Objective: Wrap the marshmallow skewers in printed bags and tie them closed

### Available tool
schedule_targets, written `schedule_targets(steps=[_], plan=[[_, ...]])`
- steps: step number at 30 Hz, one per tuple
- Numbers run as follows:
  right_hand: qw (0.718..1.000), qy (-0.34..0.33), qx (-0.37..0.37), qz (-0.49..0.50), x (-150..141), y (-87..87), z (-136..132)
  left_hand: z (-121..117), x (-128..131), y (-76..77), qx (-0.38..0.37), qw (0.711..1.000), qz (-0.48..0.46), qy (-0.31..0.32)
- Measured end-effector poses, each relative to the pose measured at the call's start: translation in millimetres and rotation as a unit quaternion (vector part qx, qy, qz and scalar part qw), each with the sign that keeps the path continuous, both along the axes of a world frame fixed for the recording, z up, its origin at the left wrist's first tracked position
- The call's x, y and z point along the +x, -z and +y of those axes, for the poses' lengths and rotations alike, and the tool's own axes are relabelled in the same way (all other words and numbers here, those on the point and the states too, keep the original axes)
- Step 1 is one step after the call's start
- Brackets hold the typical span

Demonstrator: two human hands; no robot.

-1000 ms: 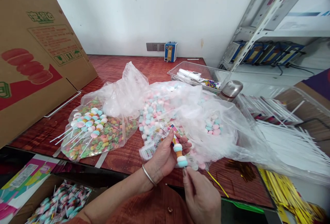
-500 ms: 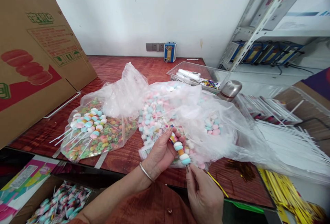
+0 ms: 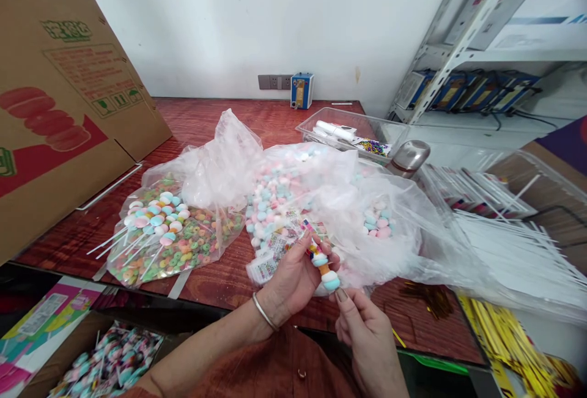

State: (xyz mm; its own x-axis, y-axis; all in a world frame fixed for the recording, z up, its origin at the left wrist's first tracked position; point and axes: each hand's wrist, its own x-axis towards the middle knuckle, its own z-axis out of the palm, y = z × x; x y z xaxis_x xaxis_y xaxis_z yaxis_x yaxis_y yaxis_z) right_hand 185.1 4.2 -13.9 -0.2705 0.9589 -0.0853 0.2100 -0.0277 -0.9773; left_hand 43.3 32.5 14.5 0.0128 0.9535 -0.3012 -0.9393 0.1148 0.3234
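A candy skewer (image 3: 330,280) of pale blue and white sweets with an orange piece between them slants across the middle. My left hand (image 3: 291,279) is closed around a small printed wrapper (image 3: 314,250) that covers the skewer's upper end. At the lower end, the thumb and fingers of my right hand (image 3: 364,327) pinch together just below the blue sweet; the stick there is mostly hidden. Behind my left hand, flat printed wrappers (image 3: 270,254) lie against a clear bag of pastel sweets (image 3: 275,190).
Left, finished-looking skewers (image 3: 158,221) lie on a bag of coloured rings (image 3: 202,239). A carton (image 3: 68,80) stands behind them; a box of wrapped candies (image 3: 110,358) sits lower left. White sticks (image 3: 518,257), yellow ties (image 3: 509,343) and a metal flask (image 3: 409,158) are right.
The wrapper reaches further down over the skewer, covering part of the upper sweets. My right hand has shifted slightly right, still pinching at the lower end.
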Motion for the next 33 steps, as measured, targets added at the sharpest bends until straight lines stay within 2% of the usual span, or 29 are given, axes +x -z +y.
schedule_targets(steps=[2, 5, 8, 10, 12, 15, 17, 19, 21, 22, 24, 26, 27, 29, 33], plan=[[0.996, 0.014, 0.072, -0.047, -2, -1.2, -3, -3, 5, 2.0, 0.002, 1.000, 0.025, -0.007], [0.976, 0.045, 0.182, -0.109, -5, -4.3, -7, -4, 10, 4.2, -0.008, 1.000, 0.028, -0.003], [0.974, 0.060, 0.192, -0.104, -3, -5.3, -5, -1, 4, 3.5, -0.028, 0.999, 0.026, -0.017], [0.982, 0.063, 0.161, -0.078, -1, -3.7, -2, 3, -3, 0.9, -0.027, 0.999, 0.025, -0.037], [0.994, 0.047, 0.091, -0.035, 0, -0.3, 0, 7, -10, -2.5, -0.007, 0.999, 0.018, -0.050], [0.996, -0.027, -0.066, 0.061, 0, 5.9, 0, 9, -15, -6.3, 0.011, 0.998, 0.018, -0.052], [0.989, -0.062, -0.102, 0.088, 0, 8.4, -1, 9, -16, -6.8, -0.007, 0.998, 0.030, -0.060], [0.997, -0.062, -0.023, 0.039, 1, 9.0, -2, 10, -15, -6.5, -0.042, 0.996, 0.046, -0.071], [0.988, -0.035, 0.142, -0.054, 3, 8.5, -2, 11, -13, -7.1, -0.079, 0.991, 0.060, -0.086], [0.967, -0.017, 0.233, -0.100, 3, 8.3, -2, 11, -13, -7.9, -0.097, 0.989, 0.067, -0.092], [0.901, 0.018, 0.394, -0.181, 5, 7.8, -1, 12, -13, -10.3, -0.126, 0.984, 0.078, -0.098], [0.829, 0.034, 0.500, -0.249, 5, 6.3, 1, 12, -14, -12.5, -0.136, 0.982, 0.085, -0.095], [0.801, 0.031, 0.531, -0.275, 4, 5.2, 1, 12, -14, -13.0, -0.135, 0.983, 0.087, -0.092], [0.766, 0.020, 0.566, -0.304, 3, 2.5, 2, 12, -15, -12.7, -0.128, 0.984, 0.085, -0.089], [0.748, -0.013, 0.591, -0.303, 1, 2.6, -2, 11, -13, -10.8, -0.105, 0.985, 0.076, -0.116]])
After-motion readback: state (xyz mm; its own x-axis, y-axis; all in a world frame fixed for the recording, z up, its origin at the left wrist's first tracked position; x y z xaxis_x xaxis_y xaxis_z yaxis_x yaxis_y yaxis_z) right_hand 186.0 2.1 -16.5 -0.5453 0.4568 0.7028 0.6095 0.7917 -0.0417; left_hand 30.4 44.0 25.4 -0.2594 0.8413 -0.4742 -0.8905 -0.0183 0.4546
